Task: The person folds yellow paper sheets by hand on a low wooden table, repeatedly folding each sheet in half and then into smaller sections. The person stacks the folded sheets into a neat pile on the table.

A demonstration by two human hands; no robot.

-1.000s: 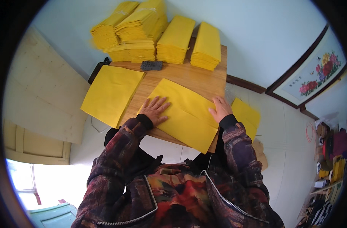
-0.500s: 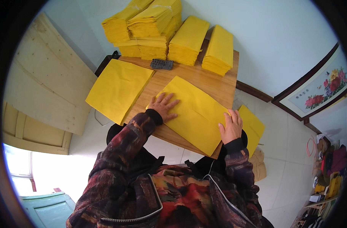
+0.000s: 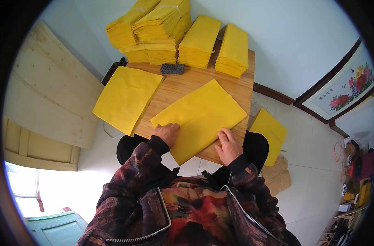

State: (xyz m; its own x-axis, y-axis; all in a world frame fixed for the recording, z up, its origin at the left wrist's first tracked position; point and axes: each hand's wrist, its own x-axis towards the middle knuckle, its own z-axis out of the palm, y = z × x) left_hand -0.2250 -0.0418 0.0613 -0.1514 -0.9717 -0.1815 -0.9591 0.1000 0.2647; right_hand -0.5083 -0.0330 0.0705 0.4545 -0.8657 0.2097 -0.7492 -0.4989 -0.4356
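My left hand (image 3: 167,133) lies flat on the near-left corner of the large folded sheet of thin yellow paper (image 3: 201,117), fingers close together and pressing down, gripping nothing. My right hand (image 3: 228,145) rests palm-down on the same sheet's near edge, to the right, fingers slightly spread and likewise closed on nothing. The sheet sits on the near half of the pale wooden table (image 3: 183,84), its nearest corner hanging a little past the table's edge toward me. I judge it light, limp and easy to crease, likely to slide on the smooth wood, so it is best held by flat palms or pinched at a corner or folded edge. Both forearms come up from below in dark patterned sleeves, wrists bent down onto the table. Left of the sheet a second flat pile of yellow paper (image 3: 127,98) overhangs the table. At the table's far side stand tall stacks of yellow paper (image 3: 178,33), with a small dark grey block (image 3: 172,68) in front of them; what it is I cannot make out.
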